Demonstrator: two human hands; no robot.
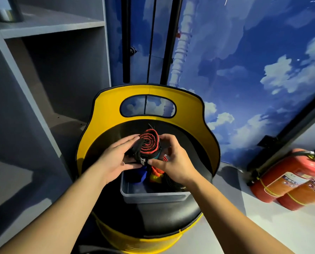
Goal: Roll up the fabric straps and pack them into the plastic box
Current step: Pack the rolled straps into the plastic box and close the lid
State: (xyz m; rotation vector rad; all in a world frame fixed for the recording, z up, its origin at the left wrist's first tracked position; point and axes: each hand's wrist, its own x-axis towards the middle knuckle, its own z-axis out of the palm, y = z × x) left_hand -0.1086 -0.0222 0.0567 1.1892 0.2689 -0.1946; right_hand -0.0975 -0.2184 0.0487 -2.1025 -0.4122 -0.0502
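You view a dim indoor scene with a cool blue cast. The shelf unit (48,74) lies in deep shadow. Straight lines beside it bow from wide-angle distortion. Right of it, the fire extinguishers (290,180) appear soft and slightly blurred.

Two hands are in view, the left hand (114,158) and the right hand (173,162), with one red-and-black rolled strap (149,145) held between them. One grey plastic box (153,196) sits just below the hands; inside it lie one blue roll (141,176), one orange-and-yellow roll (156,176) and one black strap (173,182). One yellow-backed chair (189,110) carries the box. Two red fire extinguishers (288,182) lie well to the right of the right hand.
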